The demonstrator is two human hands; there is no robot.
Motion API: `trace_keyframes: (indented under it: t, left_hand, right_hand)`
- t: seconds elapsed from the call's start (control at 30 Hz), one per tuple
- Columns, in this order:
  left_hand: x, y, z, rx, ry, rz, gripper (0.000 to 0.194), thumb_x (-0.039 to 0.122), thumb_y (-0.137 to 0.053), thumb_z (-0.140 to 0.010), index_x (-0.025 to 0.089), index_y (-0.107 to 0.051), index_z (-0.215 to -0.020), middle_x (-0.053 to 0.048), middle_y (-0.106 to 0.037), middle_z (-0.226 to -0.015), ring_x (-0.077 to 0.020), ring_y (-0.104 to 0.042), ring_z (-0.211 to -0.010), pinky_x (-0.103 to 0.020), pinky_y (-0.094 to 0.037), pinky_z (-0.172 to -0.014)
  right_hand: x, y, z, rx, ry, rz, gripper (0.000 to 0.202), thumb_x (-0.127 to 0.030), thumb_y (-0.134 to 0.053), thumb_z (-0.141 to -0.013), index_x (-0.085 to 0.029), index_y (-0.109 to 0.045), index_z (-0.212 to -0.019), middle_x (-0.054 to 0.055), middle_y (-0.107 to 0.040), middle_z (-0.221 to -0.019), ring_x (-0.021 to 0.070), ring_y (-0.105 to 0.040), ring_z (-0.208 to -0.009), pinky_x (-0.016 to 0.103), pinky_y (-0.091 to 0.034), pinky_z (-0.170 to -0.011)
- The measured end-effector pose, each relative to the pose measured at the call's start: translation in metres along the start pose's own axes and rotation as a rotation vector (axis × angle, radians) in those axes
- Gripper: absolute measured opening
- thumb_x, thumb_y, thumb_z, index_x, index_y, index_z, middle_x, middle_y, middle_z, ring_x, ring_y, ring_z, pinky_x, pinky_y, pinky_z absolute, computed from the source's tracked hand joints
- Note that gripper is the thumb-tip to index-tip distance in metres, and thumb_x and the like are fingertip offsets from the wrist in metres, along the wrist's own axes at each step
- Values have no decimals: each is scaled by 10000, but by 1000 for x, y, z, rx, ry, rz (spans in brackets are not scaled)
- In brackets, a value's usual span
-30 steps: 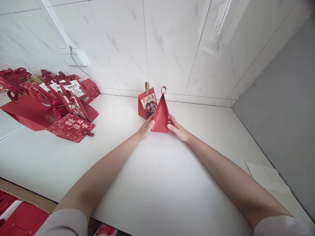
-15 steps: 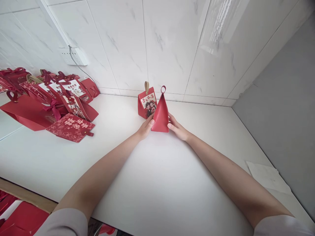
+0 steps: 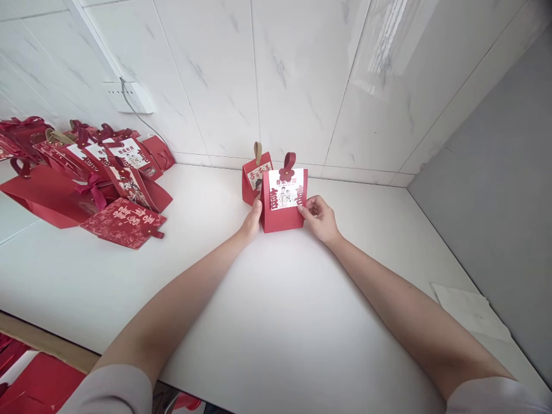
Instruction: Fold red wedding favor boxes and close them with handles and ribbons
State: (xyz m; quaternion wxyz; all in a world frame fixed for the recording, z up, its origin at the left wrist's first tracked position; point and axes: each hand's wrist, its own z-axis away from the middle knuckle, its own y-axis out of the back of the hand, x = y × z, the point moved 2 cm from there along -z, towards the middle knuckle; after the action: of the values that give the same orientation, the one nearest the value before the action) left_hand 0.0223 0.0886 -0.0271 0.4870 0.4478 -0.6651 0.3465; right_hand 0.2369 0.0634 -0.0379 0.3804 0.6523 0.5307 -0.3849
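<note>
A small red gift box (image 3: 282, 219) stands upright on the white table, its front facing me. It bears a white label with a drawn couple, and a dark red loop handle with a flower-shaped piece rises from its top. My left hand (image 3: 251, 223) grips its left side, thumb in front and the other fingers mostly hidden. At the right edge, my right hand (image 3: 321, 218) pinches the box between thumb and curled fingers. Just behind it to the left stands another red gift box (image 3: 247, 187) with a tan loop, partly covered.
Several red boxes and bags (image 3: 56, 192) crowd the table's left side, with a flat printed red box (image 3: 129, 221) in front. A wall socket (image 3: 129, 98) with a grey cable is above them. White paper (image 3: 470, 310) lies at right. More red pieces (image 3: 43, 385) sit below the table edge.
The gift box has been turned from its open triangular side to its labelled front. My right hand has shifted slightly right and its fingers have curled; my left hand has moved slightly left.
</note>
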Motion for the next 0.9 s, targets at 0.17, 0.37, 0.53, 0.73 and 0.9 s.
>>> trace_keyframes:
  t: [0.17, 0.37, 0.53, 0.73, 0.9]
  left_hand:
    - [5, -5, 1, -54, 33, -33, 718, 590, -504, -927, 319, -265, -1547, -43, -363, -1592, -286, -295, -1489, -460, -311, -1214]
    - [4, -3, 2, -21, 100, 50, 644, 595, -415, -962, 267, -367, -1514, -53, -442, -1546, -302, -395, -1436, -471, -346, -1199]
    - [0, 0, 0, -60, 105, 48, 665, 584, -434, -961, 252, -327, -1527, -85, -465, -1526, -305, -455, -1394, -501, -402, -1153]
    - [4, 0, 2, -15, 118, 3, 660, 588, -450, -953, 260, -348, -1516, -67, -452, -1537, -303, -444, -1401, -475, -400, -1159]
    - [0, 5, 1, -14, 102, -79, 670, 617, -429, -948, 280, -341, -1520, -53, -411, -1565, -307, -406, -1427, -481, -367, -1177]
  right_hand:
    - [-10, -3, 3, 33, 68, 97, 338, -538, -675, -834, -231, -538, -798, 2, -594, -808, 166, -573, -746, 319, -502, -711]
    - [-9, -6, 5, -216, -92, -63, 511, -629, -511, -920, -279, -525, -1292, 69, -553, -1413, 243, -548, -1238, 416, -448, -1043]
    - [-3, -4, 5, -362, -207, -51, 581, -688, -431, -927, -275, -584, -1305, 45, -617, -1372, 253, -565, -1222, 443, -364, -1124]
    - [-3, -4, 5, -353, -210, -41, 580, -693, -436, -923, -276, -588, -1297, 42, -621, -1364, 246, -567, -1211, 431, -366, -1114]
    - [-6, -6, 4, -300, -250, -101, 516, -671, -502, -900, -251, -609, -1179, 49, -678, -1229, 229, -624, -1083, 395, -461, -992]
